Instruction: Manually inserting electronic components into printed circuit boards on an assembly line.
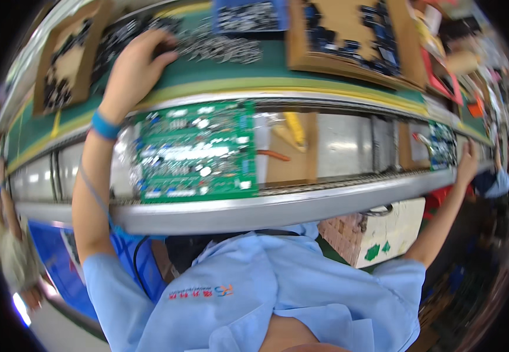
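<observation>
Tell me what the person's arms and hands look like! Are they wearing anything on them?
The left hand and right hand are bare, without gloves. A blue band circles the left wrist, and a thin, pale cord runs along that forearm. Both arms have short, light blue sleeves. The right wrist shows no band, though it looks small and blurry.

White box point(404, 229) with green patches point(372, 252), metal rail point(289, 209) above it, blue bin point(61, 267) lower left, co-worker point(17, 258) far left
</observation>
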The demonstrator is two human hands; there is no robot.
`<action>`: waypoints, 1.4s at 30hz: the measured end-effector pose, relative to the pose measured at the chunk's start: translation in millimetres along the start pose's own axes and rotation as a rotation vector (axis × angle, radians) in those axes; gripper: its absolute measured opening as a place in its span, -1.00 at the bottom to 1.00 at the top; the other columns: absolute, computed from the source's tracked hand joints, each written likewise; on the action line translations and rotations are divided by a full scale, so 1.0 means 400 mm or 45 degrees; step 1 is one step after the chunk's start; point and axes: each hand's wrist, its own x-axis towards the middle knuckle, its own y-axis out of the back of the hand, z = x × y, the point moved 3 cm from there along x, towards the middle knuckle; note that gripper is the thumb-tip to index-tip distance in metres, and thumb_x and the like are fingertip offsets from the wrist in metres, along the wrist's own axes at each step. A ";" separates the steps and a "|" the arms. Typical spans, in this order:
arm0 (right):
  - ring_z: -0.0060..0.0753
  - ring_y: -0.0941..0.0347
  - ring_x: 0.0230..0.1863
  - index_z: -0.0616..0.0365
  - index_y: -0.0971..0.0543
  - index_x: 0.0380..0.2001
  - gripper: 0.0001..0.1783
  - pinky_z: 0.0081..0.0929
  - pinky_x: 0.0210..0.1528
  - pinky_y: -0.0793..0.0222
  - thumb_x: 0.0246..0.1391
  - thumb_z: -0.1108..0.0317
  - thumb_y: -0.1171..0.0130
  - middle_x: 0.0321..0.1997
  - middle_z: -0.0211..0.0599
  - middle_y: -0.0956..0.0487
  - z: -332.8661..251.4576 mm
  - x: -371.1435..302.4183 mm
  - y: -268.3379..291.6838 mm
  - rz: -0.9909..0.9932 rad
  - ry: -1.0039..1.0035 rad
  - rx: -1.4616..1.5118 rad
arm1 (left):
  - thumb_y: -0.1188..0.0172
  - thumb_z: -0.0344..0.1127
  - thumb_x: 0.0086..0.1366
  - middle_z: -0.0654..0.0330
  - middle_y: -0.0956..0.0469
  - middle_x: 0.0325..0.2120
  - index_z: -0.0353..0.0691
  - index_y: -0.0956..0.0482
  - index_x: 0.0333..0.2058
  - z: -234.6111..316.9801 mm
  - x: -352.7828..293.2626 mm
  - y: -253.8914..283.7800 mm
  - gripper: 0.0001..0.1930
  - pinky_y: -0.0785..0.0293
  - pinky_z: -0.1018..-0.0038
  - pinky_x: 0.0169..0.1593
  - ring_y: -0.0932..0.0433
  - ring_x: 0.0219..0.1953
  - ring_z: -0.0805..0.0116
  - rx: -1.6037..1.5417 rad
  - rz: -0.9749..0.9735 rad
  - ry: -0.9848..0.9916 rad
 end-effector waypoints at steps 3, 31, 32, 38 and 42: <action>-0.36 -0.58 0.07 0.09 -0.64 0.10 -0.69 -0.39 0.11 -0.44 0.36 0.32 -0.13 0.08 -0.27 -0.67 -0.411 -0.060 0.140 0.198 0.419 0.370 | -0.29 -0.40 0.24 0.06 -0.62 -0.31 -0.29 -0.60 -0.23 -0.002 -0.003 -0.010 -0.85 -0.51 0.32 -0.12 -0.61 -0.22 0.06 0.019 -0.009 -0.012; -0.07 -0.66 -0.19 0.29 -0.63 -0.36 -0.88 -0.27 -0.21 -0.60 0.06 0.49 -0.14 -0.30 -0.02 -0.66 -1.522 -0.429 0.071 -0.241 1.374 0.616 | 0.00 -0.51 0.43 0.17 -0.57 -0.32 -0.35 -0.59 -0.12 0.218 -0.025 0.090 -0.81 -0.48 0.43 -0.22 -0.56 -0.31 0.35 -0.226 -0.162 0.148; -0.06 -0.66 -0.21 0.30 -0.63 -0.38 -0.88 -0.26 -0.23 -0.60 0.05 0.49 -0.14 -0.32 0.00 -0.67 -1.545 -0.425 0.064 -0.396 1.405 0.454 | 0.00 -0.51 0.43 0.17 -0.57 -0.32 -0.35 -0.59 -0.12 0.204 -0.038 0.093 -0.81 -0.48 0.43 -0.22 -0.56 -0.31 0.35 -0.212 -0.169 0.144; -0.04 -0.67 -0.28 0.30 -0.64 -0.42 -0.88 -0.24 -0.27 -0.60 0.04 0.50 -0.15 -0.38 0.02 -0.66 -1.541 -0.405 0.047 -0.516 1.509 0.326 | -0.27 -0.39 0.36 0.14 -0.71 -0.32 -0.35 -0.66 -0.06 0.210 -0.114 0.068 -0.77 -0.57 0.62 -0.31 -0.67 -0.36 0.51 -0.985 -0.381 0.531; -0.11 -0.65 -0.26 0.27 -0.63 -0.40 -0.86 -0.30 -0.27 -0.59 0.08 0.44 -0.13 -0.33 -0.04 -0.64 -1.529 -0.405 0.031 -0.329 1.586 0.343 | -0.30 -0.36 0.35 0.05 -0.72 -0.31 -0.38 -0.63 -0.08 0.245 -0.125 0.069 -0.75 -0.58 0.58 -0.33 -0.65 -0.47 0.47 -1.103 -0.433 0.723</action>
